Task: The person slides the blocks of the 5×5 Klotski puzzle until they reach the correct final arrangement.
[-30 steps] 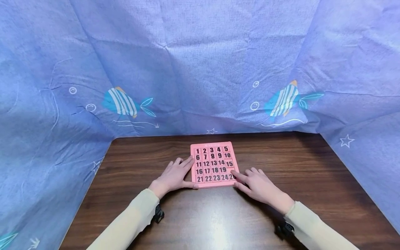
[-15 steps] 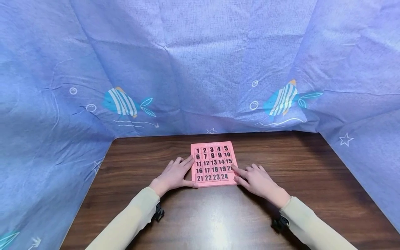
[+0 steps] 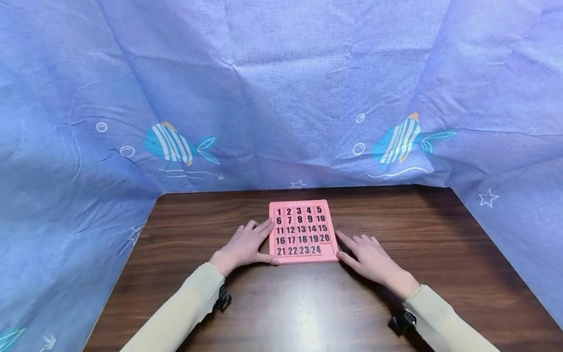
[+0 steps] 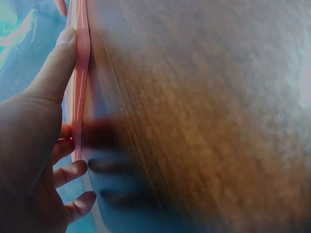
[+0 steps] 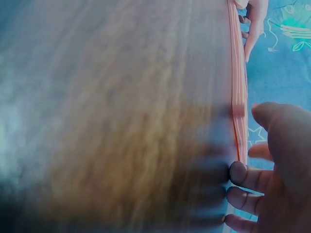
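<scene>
A pink number sliding puzzle (image 3: 303,261) lies flat on the table, its tiles running in order from 1 to 24. Tile 20 (image 3: 324,238) ends the fourth row, and a bare pink slot shows below it in the near right corner. With fingers spread, my left hand (image 3: 244,247) touches the puzzle's left side, thumb at the near left corner. My right hand (image 3: 371,259) is relaxed, with index finger and thumb right at the puzzle's right edge. Both wrist views show the puzzle's thin pink side (image 4: 82,58) edge-on by the fingers.
The dark wood table (image 3: 211,210) extends around the puzzle, with a bright glare spot near its front. A blue cloth (image 3: 281,98) printed with fish hangs behind and at both sides. Each wrist carries a small black device (image 3: 223,298).
Tile 20 has slid up from the bottom row into the fourth row under my right index finger. My right hand has since moved right, off the tiles. The left hand has stayed put.
</scene>
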The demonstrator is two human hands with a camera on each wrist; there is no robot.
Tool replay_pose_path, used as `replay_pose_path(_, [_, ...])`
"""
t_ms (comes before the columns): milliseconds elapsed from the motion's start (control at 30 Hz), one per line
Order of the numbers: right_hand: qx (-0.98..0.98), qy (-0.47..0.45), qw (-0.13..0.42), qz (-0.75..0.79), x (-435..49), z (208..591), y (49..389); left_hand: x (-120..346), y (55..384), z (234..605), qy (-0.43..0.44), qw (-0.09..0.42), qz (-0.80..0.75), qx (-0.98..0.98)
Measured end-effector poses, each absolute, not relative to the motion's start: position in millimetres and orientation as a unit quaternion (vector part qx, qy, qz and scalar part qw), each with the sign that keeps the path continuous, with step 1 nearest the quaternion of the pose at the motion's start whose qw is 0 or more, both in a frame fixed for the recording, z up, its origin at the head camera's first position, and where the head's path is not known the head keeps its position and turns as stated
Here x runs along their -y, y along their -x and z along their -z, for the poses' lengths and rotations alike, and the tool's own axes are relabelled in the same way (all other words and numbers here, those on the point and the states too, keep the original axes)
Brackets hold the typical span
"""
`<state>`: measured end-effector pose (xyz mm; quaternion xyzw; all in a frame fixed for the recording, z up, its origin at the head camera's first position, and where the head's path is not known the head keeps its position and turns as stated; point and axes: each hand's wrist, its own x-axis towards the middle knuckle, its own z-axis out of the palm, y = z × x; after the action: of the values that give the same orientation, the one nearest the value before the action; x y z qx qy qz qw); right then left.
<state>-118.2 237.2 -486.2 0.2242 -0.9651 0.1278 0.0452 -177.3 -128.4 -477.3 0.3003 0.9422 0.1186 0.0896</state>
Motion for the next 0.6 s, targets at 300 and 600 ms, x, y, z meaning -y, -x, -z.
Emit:
replay_pose_path(300, [0.948,-0.292,0.070,-0.106,-233,481,117,128,178,477,-0.301,0.091,-0.114,-0.942])
replay_pose_path(600, [0.928,-0.342,0.101,-0.108,-221,481,111,129,177,477,-0.307,0.079,-0.116,-0.941])
